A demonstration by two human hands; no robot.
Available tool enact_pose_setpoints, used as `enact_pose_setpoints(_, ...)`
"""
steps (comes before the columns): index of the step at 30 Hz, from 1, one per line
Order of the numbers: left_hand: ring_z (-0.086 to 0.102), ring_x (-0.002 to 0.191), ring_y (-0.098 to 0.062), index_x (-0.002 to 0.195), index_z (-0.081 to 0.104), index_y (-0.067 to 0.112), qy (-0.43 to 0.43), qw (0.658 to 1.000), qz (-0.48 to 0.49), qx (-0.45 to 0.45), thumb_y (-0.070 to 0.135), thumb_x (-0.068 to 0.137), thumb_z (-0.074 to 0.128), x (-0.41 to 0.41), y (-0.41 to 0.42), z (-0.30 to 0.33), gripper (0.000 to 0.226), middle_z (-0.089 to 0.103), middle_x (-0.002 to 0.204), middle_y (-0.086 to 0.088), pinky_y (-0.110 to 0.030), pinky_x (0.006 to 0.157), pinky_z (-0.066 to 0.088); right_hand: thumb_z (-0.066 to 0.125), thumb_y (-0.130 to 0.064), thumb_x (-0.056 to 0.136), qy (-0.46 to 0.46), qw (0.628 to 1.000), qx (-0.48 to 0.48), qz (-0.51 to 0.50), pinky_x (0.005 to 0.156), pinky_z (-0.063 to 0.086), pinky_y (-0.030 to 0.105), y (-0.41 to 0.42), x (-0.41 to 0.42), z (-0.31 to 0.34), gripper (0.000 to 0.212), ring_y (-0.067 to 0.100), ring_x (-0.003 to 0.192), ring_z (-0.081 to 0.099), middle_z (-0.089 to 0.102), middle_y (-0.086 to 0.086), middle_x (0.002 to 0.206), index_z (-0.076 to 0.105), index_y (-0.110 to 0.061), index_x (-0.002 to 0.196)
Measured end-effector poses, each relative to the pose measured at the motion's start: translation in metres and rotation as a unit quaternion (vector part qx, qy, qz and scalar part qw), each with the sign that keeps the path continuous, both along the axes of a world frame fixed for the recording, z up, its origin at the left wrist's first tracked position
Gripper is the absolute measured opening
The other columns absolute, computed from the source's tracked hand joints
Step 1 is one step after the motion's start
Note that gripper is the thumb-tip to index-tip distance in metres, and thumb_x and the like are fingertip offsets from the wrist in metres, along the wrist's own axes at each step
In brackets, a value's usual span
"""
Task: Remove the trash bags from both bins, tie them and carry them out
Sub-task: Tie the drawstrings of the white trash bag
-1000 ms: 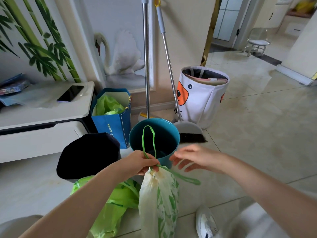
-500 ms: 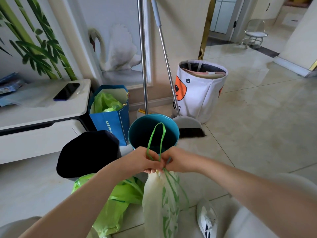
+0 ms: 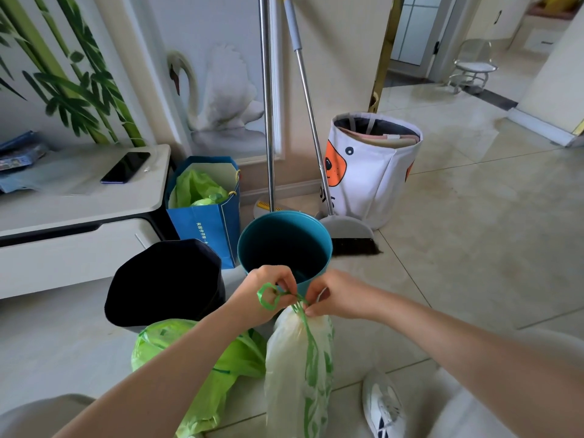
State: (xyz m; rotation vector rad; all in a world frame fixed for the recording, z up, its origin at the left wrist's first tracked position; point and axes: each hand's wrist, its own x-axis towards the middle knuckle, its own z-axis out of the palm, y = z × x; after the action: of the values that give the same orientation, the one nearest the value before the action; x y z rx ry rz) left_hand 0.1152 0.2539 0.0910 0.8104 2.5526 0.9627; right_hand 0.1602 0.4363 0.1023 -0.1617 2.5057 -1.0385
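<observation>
A white trash bag with a green leaf print (image 3: 297, 368) hangs upright in front of me, its neck gathered. My left hand (image 3: 262, 298) pinches its green drawstring (image 3: 268, 297), which curls into a small loop over my fingers. My right hand (image 3: 335, 295) grips the same drawstring at the bag's neck, close beside the left hand. A bright green trash bag (image 3: 202, 361) lies on the floor under my left forearm. Behind the hands stand a teal bin (image 3: 284, 245) and a black bin (image 3: 164, 279), both without bags.
A blue paper bag (image 3: 205, 216) holding green plastic stands by a white low cabinet (image 3: 79, 216) with a phone (image 3: 125, 167) on it. A broom (image 3: 344, 229) and a mop pole lean on the wall beside a white fabric basket (image 3: 373, 172). My shoe (image 3: 382, 406) is at the lower right.
My right hand came in from open and apart to grip the drawstring beside my left hand. The tall drawstring loop has shrunk to a small loop at my left fingers.
</observation>
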Motion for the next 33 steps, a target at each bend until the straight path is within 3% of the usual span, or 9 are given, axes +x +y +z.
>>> enact_pose_setpoints(5,0.057,0.070,-0.009,0.076,0.048,0.031,0.028,1.000,0.007,0.007,0.016,0.074,0.069,0.006,0.005,-0.006,0.026,0.056,0.072,0.014,-0.029,0.066,0.050,0.070,-0.018,0.080,-0.002,1.000,-0.019,0.002,0.067,0.043,0.016,-0.003,0.002,-0.002,0.013,-0.003,0.063,0.055,0.062,-0.014,0.068,0.076,-0.015,0.091)
enact_pose_setpoints(10,0.059,0.070,-0.009,0.077,0.052,0.031,0.037,0.999,0.011,0.018,0.015,0.077,0.064,0.007,0.008,-0.008,0.021,0.058,0.071,0.011,-0.026,0.063,0.050,0.058,-0.012,0.087,-0.049,0.997,-0.052,-0.029,0.064,0.053,0.016,-0.002,0.001,-0.001,0.025,-0.001,0.067,0.063,0.068,-0.007,0.074,0.066,-0.028,0.070)
enact_pose_setpoints(14,0.057,0.069,-0.008,0.077,0.053,0.030,0.027,0.999,0.001,0.041,0.015,0.079,0.065,0.009,0.010,-0.007,0.020,0.057,0.072,0.012,-0.022,0.061,0.048,0.056,-0.015,0.089,-0.054,0.991,-0.081,-0.090,0.064,0.056,0.023,0.000,0.001,-0.003,0.006,0.006,0.067,0.067,0.071,-0.004,0.074,0.059,-0.021,0.088)
enact_pose_setpoints(16,0.057,0.069,-0.006,0.079,0.055,0.027,0.017,0.999,-0.004,0.050,0.015,0.081,0.067,0.011,0.010,-0.007,0.017,0.058,0.074,0.011,-0.018,0.061,0.046,0.060,-0.016,0.086,-0.051,0.992,-0.082,-0.084,0.062,0.054,0.024,0.001,0.001,-0.004,0.014,0.009,0.071,0.067,0.072,0.002,0.082,0.057,-0.024,0.098)
enact_pose_setpoints(20,0.059,0.069,-0.007,0.079,0.057,0.024,0.018,0.998,-0.004,0.062,0.015,0.079,0.070,0.009,0.008,-0.006,0.016,0.060,0.074,0.008,-0.019,0.061,0.048,0.061,-0.015,0.084,-0.050,0.995,-0.054,-0.060,0.067,0.054,0.027,0.002,0.000,-0.003,0.008,0.010,0.076,0.062,0.068,0.007,0.089,0.064,-0.022,0.086)
enact_pose_setpoints(24,0.058,0.068,-0.006,0.079,0.060,0.019,0.027,0.998,0.001,0.060,0.015,0.076,0.070,0.009,0.008,-0.005,0.012,0.062,0.073,0.009,-0.016,0.060,0.047,0.055,-0.017,0.083,-0.054,0.985,-0.093,-0.135,0.066,0.053,0.025,0.002,-0.001,-0.003,0.009,0.014,0.079,0.065,0.070,0.011,0.092,0.063,-0.020,0.081)
enact_pose_setpoints(33,0.062,0.071,-0.010,0.075,0.063,0.016,0.016,0.999,0.000,0.047,0.015,0.074,0.073,0.008,0.006,-0.001,0.010,0.065,0.075,0.006,-0.028,0.066,0.053,0.049,-0.028,0.077,-0.146,0.968,-0.132,-0.157,0.075,0.047,0.031,0.003,-0.002,0.012,0.024,0.016,0.081,0.061,0.066,0.005,0.088,0.061,-0.013,0.090)
